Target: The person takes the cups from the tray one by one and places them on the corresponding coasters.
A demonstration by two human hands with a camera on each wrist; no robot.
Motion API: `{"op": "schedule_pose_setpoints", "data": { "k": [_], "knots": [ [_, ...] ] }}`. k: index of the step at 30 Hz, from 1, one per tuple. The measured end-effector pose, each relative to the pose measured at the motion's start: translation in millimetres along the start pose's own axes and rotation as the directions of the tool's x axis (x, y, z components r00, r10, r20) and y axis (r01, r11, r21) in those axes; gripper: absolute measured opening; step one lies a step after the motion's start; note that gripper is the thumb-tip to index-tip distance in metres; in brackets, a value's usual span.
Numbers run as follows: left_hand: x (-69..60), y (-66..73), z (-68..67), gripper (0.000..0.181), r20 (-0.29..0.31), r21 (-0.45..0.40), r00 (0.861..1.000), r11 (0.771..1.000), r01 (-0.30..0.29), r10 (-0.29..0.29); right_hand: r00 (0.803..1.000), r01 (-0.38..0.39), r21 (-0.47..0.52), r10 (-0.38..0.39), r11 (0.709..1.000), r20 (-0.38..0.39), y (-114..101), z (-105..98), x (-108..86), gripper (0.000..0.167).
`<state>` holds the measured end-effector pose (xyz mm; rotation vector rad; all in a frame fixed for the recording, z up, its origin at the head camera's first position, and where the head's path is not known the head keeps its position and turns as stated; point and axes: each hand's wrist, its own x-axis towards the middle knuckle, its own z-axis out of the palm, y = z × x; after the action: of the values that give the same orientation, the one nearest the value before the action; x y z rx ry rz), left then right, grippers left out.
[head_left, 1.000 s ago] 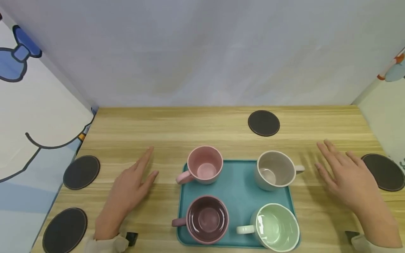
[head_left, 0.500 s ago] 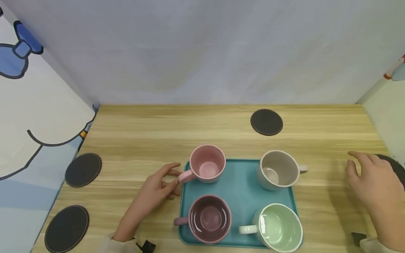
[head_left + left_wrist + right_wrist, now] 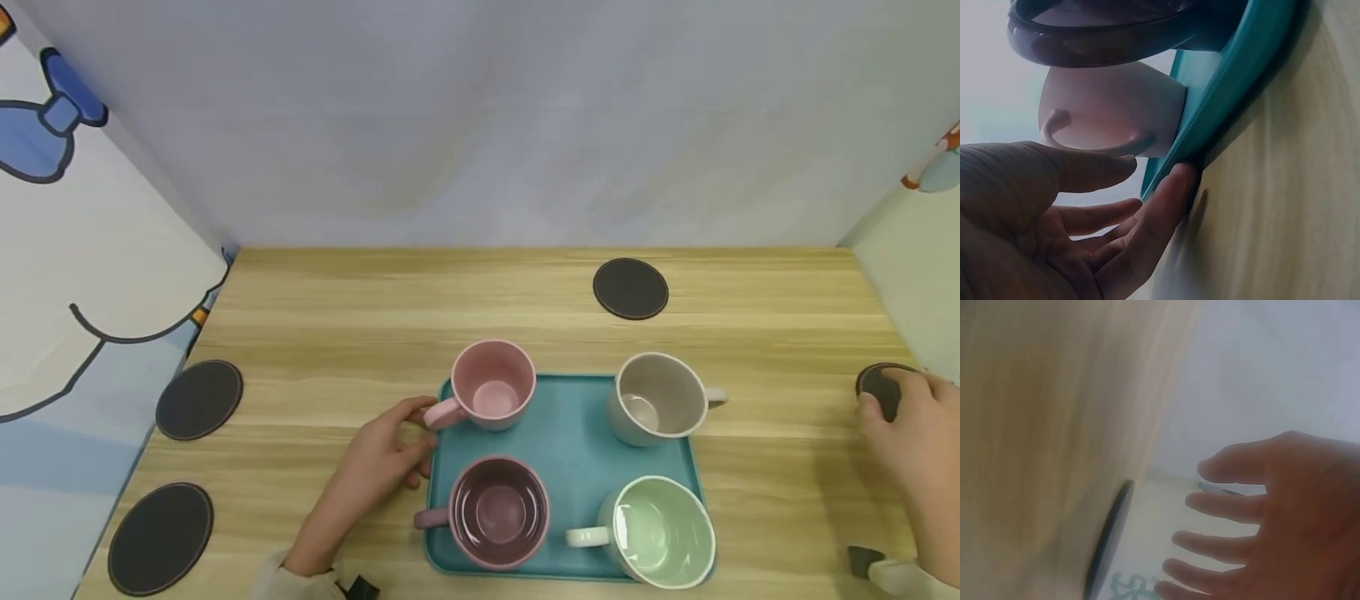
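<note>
A teal tray (image 3: 573,446) carries a pink mug (image 3: 491,387), a grey-beige mug (image 3: 660,404), a dark purple mug (image 3: 498,512) and a pale green mug (image 3: 663,533). My left hand (image 3: 378,458) is beside the tray's left edge, next to the pink mug's handle (image 3: 444,414). In the left wrist view, its thumb lies near that handle, and one fingertip meets the tray's rim (image 3: 1216,106); no firm hold shows. Off to the right, my right hand (image 3: 915,437) hovers above a black round coaster (image 3: 876,382), fingers loosely bent and apart from it in the right wrist view.
Two more black coasters, an upper one (image 3: 198,400) and a lower one (image 3: 161,537), lie at the table's left. Another coaster (image 3: 630,288) lies behind the tray. A pale cloth wall (image 3: 510,133) bounds the wooden table at the back, with printed panels on both sides.
My left hand has moved right, from the bare wood to the tray's edge by the pink mug's handle. My right hand has shifted right over the coaster. The mugs have stayed in place.
</note>
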<state>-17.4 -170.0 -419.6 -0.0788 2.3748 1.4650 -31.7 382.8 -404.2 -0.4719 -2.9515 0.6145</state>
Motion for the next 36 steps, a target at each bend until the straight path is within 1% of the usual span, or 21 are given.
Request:
{"op": "schedule_pose_setpoints", "data": {
  "k": [2, 4, 6, 10, 12, 16, 22, 26, 31, 33, 36],
  "knots": [
    [1.2, 0.9, 2.7, 0.053, -0.013, 0.020, 1.000, 1.000, 0.003, -0.002, 0.999, -0.039, 0.013, 0.038, 0.999, 0.018, 3.4, 0.0, -0.3, 0.056],
    [2.1, 0.8, 5.4, 0.053, -0.026, 0.030, 1.000, 1.000, 0.008, -0.008, 0.998, -0.049, 0.008, 0.049, 0.999, 0.034, 8.2, 0.9, -0.4, 0.056],
    [1.9, 0.1, 7.1, 0.054, -0.027, 0.020, 0.999, 1.000, 0.017, -0.017, 0.998, -0.031, -0.024, 0.032, 0.999, 0.052, 12.4, 1.3, 0.0, 0.056],
    [0.2, 0.3, 9.5, 0.058, -0.024, -0.020, 0.999, 0.999, 0.036, -0.036, 0.995, 0.062, -0.103, -0.054, 0.993, 0.079, 19.4, 1.9, 0.6, 0.055],
    [-1.0, 1.0, 10.8, 0.060, -0.027, -0.035, 0.999, 0.998, 0.044, -0.045, 0.994, 0.079, -0.124, -0.069, 0.989, 0.085, 20.5, 2.2, 1.2, 0.054],
    [-1.2, 0.9, 14.3, 0.063, -0.039, -0.054, 0.998, 0.997, 0.050, -0.052, 0.995, 0.072, -0.105, -0.063, 0.992, 0.083, 23.7, 2.9, 4.5, 0.053],
    [2.4, -0.8, 18.0, 0.066, -0.047, -0.057, 0.999, 0.998, 0.017, -0.020, 0.991, 0.070, -0.124, -0.055, 0.990, 0.120, 32.2, 1.9, 9.4, 0.052],
    [2.2, -0.9, 19.4, 0.067, -0.053, -0.035, 0.999, 0.999, 0.005, -0.007, 0.990, 0.055, -0.120, -0.038, 0.991, 0.138, 37.3, 1.5, 12.5, 0.054],
    [0.7, 0.3, 18.8, 0.068, -0.036, -0.024, 0.999, 1.000, 0.008, -0.009, 0.990, 0.015, -0.073, -0.005, 0.997, 0.139, 44.8, 1.4, 11.6, 0.056],
    [0.3, 1.3, 17.7, 0.068, -0.026, -0.021, 1.000, 1.000, 0.011, -0.012, 0.990, 0.018, -0.068, -0.008, 0.998, 0.144, 48.0, -0.3, 11.8, 0.056],
    [-0.9, 2.7, 15.9, 0.068, -0.016, -0.011, 1.000, 1.000, 0.018, -0.018, 0.988, 0.048, -0.085, -0.035, 0.995, 0.148, 51.6, -3.3, 15.6, 0.054]
  ]
}}
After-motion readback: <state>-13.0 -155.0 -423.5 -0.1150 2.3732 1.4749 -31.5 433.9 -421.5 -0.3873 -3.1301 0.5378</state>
